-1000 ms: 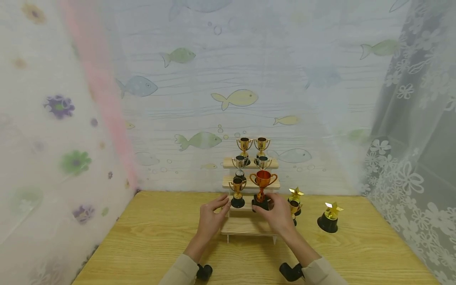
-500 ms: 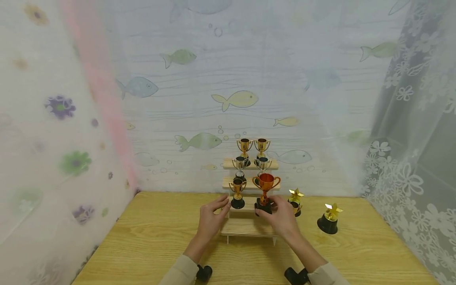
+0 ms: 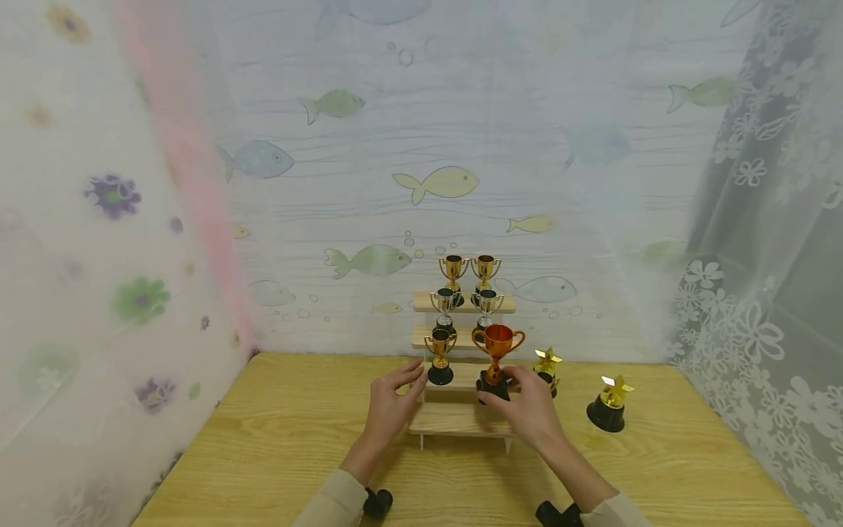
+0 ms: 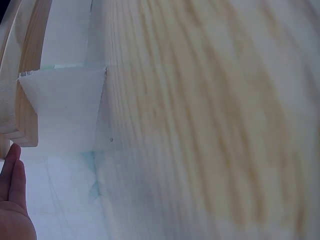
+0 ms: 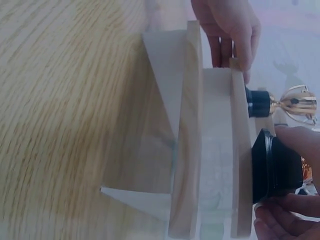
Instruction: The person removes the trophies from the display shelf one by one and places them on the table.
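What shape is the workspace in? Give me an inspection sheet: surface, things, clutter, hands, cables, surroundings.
Surface: wood-grain table, bearing a four-tier stand.
Things: two gold cups on the top tier, two silver cups below, one small cup on the third; red cup in hand. Right of the stand: two star trophies and a part-hidden cup.
Clutter: nothing seen.
Hands: left hand touches the third tier's left end; right hand grips the red cup's black base.
Cables: nothing seen.
Surroundings: fish-print backdrop behind, lace at right.
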Available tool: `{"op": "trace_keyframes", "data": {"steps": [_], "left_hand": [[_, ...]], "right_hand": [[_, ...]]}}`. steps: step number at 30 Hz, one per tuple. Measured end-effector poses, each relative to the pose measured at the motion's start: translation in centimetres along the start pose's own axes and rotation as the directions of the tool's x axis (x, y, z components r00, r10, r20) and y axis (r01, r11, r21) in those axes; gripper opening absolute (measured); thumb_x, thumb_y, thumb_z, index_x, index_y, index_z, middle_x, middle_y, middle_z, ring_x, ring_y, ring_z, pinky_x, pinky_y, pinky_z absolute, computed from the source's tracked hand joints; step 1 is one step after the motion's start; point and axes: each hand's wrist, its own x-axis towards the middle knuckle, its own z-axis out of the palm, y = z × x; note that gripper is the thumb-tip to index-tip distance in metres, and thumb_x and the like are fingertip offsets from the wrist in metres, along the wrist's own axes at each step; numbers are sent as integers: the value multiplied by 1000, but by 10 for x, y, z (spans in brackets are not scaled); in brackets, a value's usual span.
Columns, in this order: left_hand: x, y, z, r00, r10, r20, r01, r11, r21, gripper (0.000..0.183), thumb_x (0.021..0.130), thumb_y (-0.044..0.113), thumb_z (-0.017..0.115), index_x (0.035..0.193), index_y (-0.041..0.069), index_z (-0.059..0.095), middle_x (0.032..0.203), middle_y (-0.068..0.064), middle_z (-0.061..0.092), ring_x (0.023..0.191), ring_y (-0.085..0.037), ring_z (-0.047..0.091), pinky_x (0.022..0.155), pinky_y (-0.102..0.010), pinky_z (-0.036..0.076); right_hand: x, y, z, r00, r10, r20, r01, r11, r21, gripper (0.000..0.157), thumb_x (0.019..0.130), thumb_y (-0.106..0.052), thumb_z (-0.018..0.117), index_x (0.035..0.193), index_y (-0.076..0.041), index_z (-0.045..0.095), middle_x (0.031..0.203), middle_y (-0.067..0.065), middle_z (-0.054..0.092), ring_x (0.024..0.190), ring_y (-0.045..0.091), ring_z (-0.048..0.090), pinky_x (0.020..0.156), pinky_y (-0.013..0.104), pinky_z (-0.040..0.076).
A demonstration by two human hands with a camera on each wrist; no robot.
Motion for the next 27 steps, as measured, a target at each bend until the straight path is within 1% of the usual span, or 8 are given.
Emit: {"op": "trace_keyframes", "data": {"steps": [6,10,14,18,23,27], "left_hand": [[0,1,0,1000,-4,4,4,1000,-3,26,98,14,72,119,-1,76,130,-16,69,119,-33,66,95,-53,55],[1,1,0,1000,-2,-1,2,1000,2,25,97,11,72,119,-1,76,130,-15,69,117,-32,68,95,-53,55],[0,-1,0,1000,5,-1,-5,1000,-2,25,98,14,72,118,0,76,129,-16,69,116,-32,69,94,-53,56],[0,-1,0,1000,11,2,-11,1000,-10,27,99,19,71,117,0,76,129,-17,69,119,-33,67,92,-52,56],[0,1,0,1000,17,4,-17,1000,-16,27,98,17,72,116,-2,76,129,-16,69,118,-33,67,92,-51,57],[0,1,-1,1000,9,5,-9,1000,-16,26,99,17,72,117,-1,76,130,-15,69,118,-32,67,92,-50,57]], "right_hand": [[-3,2,-4,1000,2,-3,-2,1000,-4,53,83,-28,88,123,2,69,115,13,69,101,29,64,88,49,56],[-5,4,-8,1000,-1,0,0,1000,-31,53,83,-29,88,122,2,69,114,13,69,101,28,63,86,46,55],[-7,5,-13,1000,4,2,-4,999,-40,56,83,-31,88,124,3,69,115,14,69,103,29,64,84,45,56],[-10,8,-18,1000,22,10,-21,999,-35,61,83,-32,88,127,4,67,118,17,68,106,33,65,86,48,57],[-14,11,-24,998,57,24,-55,997,-51,64,84,-33,87,131,4,64,122,18,66,109,34,63,92,53,54],[-17,14,-28,998,57,22,-56,997,-52,65,84,-32,87,132,5,63,121,18,67,109,34,64,90,51,56]]}}
